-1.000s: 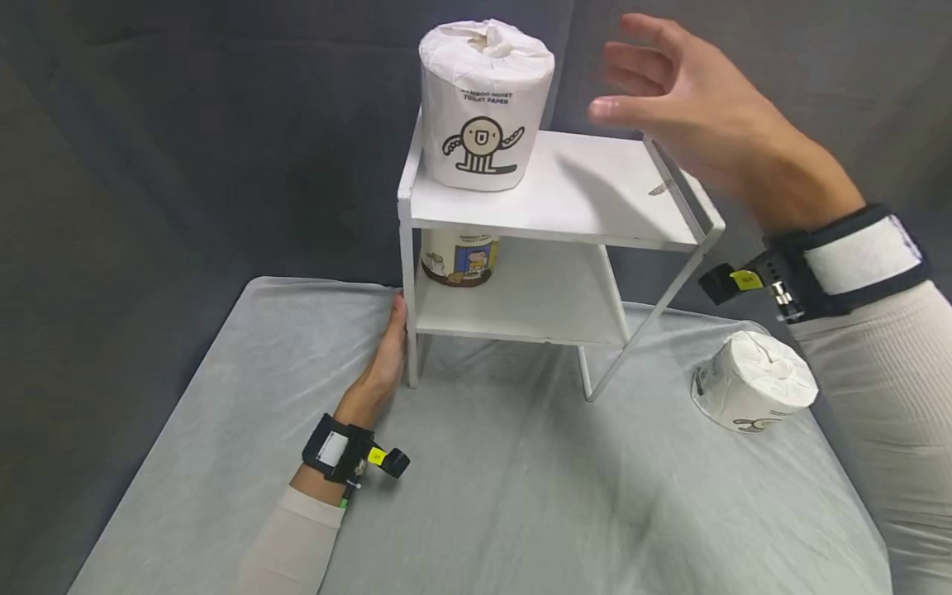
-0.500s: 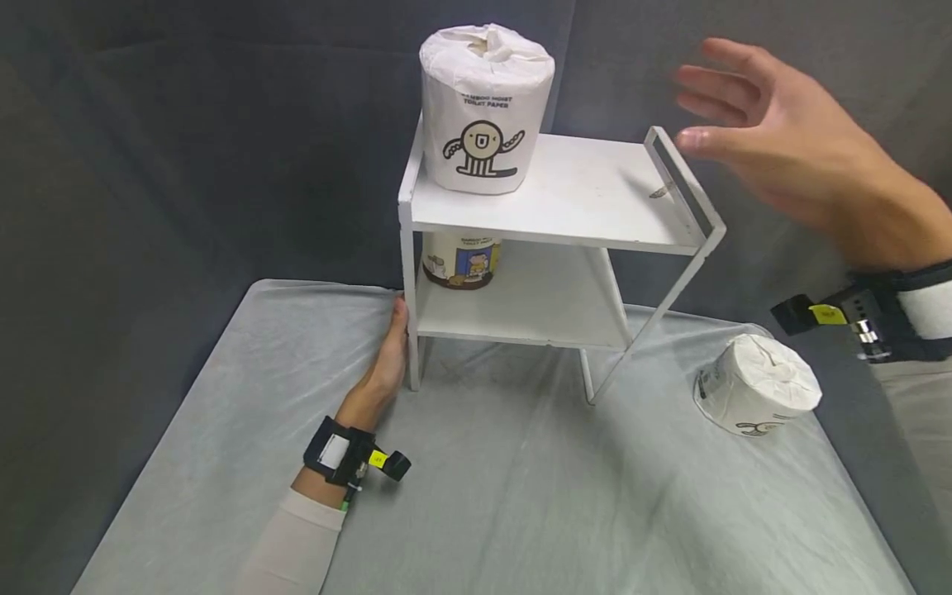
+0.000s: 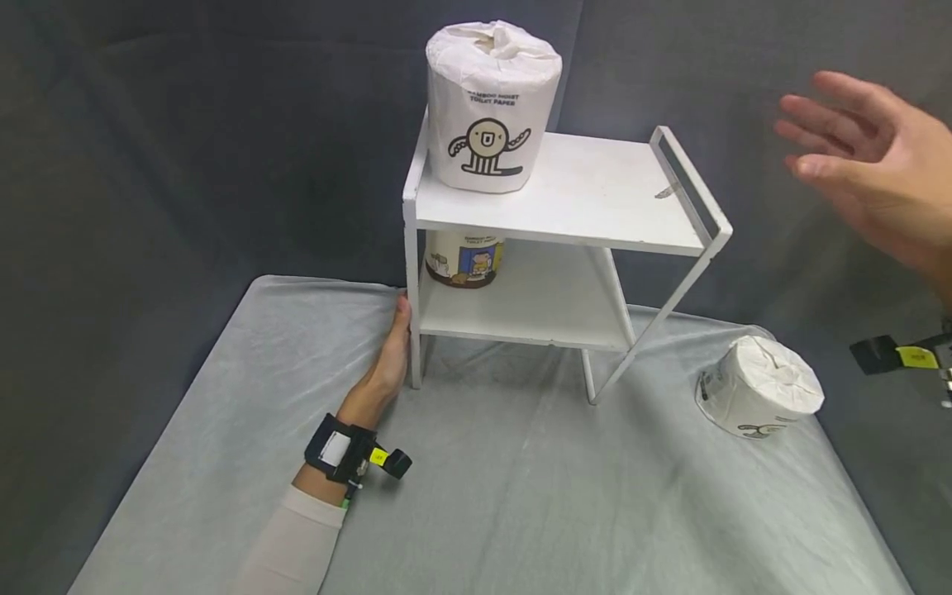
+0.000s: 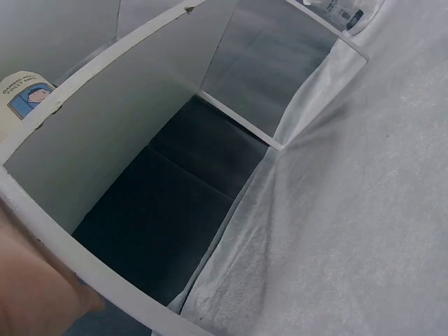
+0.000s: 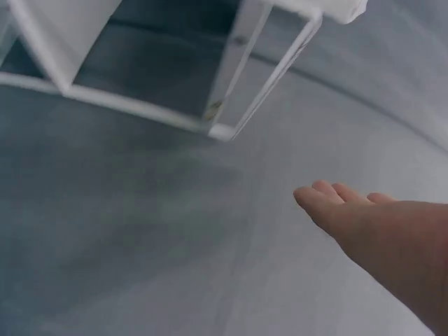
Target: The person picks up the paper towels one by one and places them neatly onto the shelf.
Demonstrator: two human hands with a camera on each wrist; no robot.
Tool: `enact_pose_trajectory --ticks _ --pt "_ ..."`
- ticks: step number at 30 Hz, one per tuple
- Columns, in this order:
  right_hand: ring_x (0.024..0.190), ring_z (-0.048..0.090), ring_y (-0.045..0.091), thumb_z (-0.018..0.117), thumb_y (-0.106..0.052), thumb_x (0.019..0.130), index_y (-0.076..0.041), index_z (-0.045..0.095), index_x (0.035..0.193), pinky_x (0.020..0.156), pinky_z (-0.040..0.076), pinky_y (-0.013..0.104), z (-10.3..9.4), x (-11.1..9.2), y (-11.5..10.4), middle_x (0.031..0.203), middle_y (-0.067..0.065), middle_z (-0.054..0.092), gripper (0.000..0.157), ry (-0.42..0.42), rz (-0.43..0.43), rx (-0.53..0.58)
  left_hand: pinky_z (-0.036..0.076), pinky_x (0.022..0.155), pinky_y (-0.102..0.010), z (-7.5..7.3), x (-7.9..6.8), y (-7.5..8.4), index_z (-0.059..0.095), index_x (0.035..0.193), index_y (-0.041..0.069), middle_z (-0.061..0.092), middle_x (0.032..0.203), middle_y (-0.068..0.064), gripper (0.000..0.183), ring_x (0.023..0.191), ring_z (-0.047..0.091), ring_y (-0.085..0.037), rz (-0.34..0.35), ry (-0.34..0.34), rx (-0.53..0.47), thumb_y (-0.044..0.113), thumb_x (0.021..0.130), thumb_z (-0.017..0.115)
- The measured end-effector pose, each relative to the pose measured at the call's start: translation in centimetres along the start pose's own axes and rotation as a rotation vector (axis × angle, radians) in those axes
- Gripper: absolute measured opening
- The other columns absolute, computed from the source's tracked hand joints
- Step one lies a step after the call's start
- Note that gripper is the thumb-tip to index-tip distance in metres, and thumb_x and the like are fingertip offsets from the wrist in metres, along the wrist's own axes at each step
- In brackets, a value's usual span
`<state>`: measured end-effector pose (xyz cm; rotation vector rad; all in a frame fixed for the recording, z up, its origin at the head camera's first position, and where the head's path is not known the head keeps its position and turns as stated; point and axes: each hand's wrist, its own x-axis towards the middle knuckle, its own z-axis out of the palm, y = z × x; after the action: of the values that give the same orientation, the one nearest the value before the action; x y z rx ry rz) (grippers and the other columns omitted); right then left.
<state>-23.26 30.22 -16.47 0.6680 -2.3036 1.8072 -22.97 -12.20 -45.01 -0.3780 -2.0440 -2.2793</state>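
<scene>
A white two-tier shelf (image 3: 595,194) stands at the middle of the head view. My left hand (image 3: 387,355) rests against the outside of its left front leg, thumb up; the other fingers are largely hidden, and none shows curled round the leg in the left wrist view. On the upper tier, at the left, sits a wrapped toilet paper roll (image 3: 491,107) with a cartoon figure. A second, picture-printed roll (image 3: 464,260) sits on the lower tier, its top hidden. My right hand (image 3: 885,157) hangs in the air right of the shelf, fingers loosely extended, holding nothing.
Another wrapped toilet paper roll (image 3: 762,387) lies tilted near the right edge of the cloth-covered table (image 3: 558,487). Dark grey fabric (image 3: 186,149) hangs behind and beside the table. The shelf has a raised side rail (image 3: 695,182) at its right.
My right hand has moved right and down, away from the upper tier, with its fingers still loosely extended. The left hand and the rolls have kept their places.
</scene>
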Motion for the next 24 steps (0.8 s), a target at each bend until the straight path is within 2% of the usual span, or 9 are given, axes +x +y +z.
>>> enact_pose_trajectory --ticks 3,7,10,15,17,19,21,23,24 --pt "0.149 0.022 0.022 0.052 0.019 0.089 -0.011 0.020 0.157 0.115 0.020 0.023 -1.4 -1.1 1.2 0.163 0.010 0.024 0.081 0.036 0.022 0.031 -0.011 0.117 -0.048 0.0 0.0 0.0 -0.013 0.157 0.008 -0.016 0.165 -0.011 0.110 0.149 -0.017 -0.025 0.012 -0.002 0.005 0.084 0.082 0.016" --pt "0.146 0.029 0.019 0.052 0.019 0.089 -0.013 0.022 0.157 0.113 0.023 0.021 -3.0 -2.2 2.5 0.161 0.008 0.029 0.081 0.067 0.063 0.067 -0.011 0.117 -0.048 0.0 0.0 0.0 -0.012 0.158 0.009 -0.015 0.165 -0.010 0.109 0.149 -0.016 -0.026 0.018 -0.001 0.011 0.084 0.083 0.015" --pt "0.146 0.028 0.015 0.052 0.017 0.090 -0.016 0.020 0.157 0.116 0.017 0.021 -4.0 -3.0 3.5 0.161 0.006 0.028 0.081 0.076 0.093 0.027 -0.011 0.117 -0.049 0.0 0.0 0.0 -0.012 0.158 0.009 -0.015 0.165 -0.010 0.109 0.149 -0.016 -0.027 0.019 0.000 0.010 0.084 0.083 0.015" --pt "0.140 0.037 0.010 0.051 0.020 0.089 -0.014 0.022 0.157 0.107 0.030 0.014 -5.9 -4.6 5.8 0.158 0.004 0.034 0.081 0.070 0.079 0.032 -0.011 0.118 -0.047 0.1 -0.1 0.0 -0.012 0.158 0.008 -0.016 0.165 -0.011 0.108 0.149 -0.016 -0.026 0.012 0.004 -0.009 0.082 0.084 0.016" --pt "0.136 0.042 0.008 0.050 0.022 0.088 -0.012 0.025 0.156 0.100 0.036 0.010 -6.7 -5.4 6.8 0.156 0.004 0.037 0.080 0.071 0.067 0.041 -0.011 0.118 -0.046 0.1 -0.2 -0.1 -0.012 0.158 0.008 -0.016 0.165 -0.010 0.108 0.149 -0.017 -0.024 0.003 0.004 -0.016 0.082 0.085 0.017" --pt "0.135 0.043 0.008 0.050 0.022 0.087 -0.012 0.026 0.156 0.095 0.038 0.007 -7.2 -6.1 7.8 0.156 0.004 0.038 0.081 0.078 0.070 0.025 -0.011 0.118 -0.046 0.0 -0.2 -0.1 -0.013 0.157 0.008 -0.017 0.165 -0.010 0.107 0.149 -0.017 -0.024 -0.003 0.000 -0.016 0.081 0.085 0.016" --pt "0.139 0.037 0.008 0.052 0.020 0.088 -0.014 0.024 0.157 0.099 0.034 0.008 -7.5 -7.0 8.6 0.159 0.003 0.032 0.082 0.086 0.093 -0.063 -0.012 0.117 -0.046 0.0 -0.2 -0.1 -0.013 0.157 0.009 -0.018 0.165 -0.009 0.106 0.149 -0.018 -0.023 -0.010 -0.003 -0.006 0.081 0.085 0.015" --pt "0.141 0.035 0.009 0.052 0.020 0.088 -0.015 0.023 0.157 0.100 0.033 0.008 -7.8 -7.8 9.2 0.160 0.003 0.032 0.082 0.103 0.107 -0.083 -0.012 0.117 -0.047 0.0 -0.1 -0.1 -0.013 0.158 0.010 -0.017 0.165 -0.009 0.106 0.149 -0.018 -0.024 -0.009 -0.004 -0.002 0.082 0.085 0.015" --pt "0.142 0.032 0.008 0.052 0.018 0.090 -0.016 0.020 0.158 0.101 0.031 0.008 -7.8 -8.2 9.5 0.161 0.002 0.029 0.083 0.109 0.124 -0.149 -0.012 0.117 -0.047 0.0 -0.1 -0.1 -0.013 0.158 0.011 -0.017 0.165 -0.009 0.105 0.149 -0.018 -0.024 -0.007 -0.006 0.000 0.082 0.085 0.015"
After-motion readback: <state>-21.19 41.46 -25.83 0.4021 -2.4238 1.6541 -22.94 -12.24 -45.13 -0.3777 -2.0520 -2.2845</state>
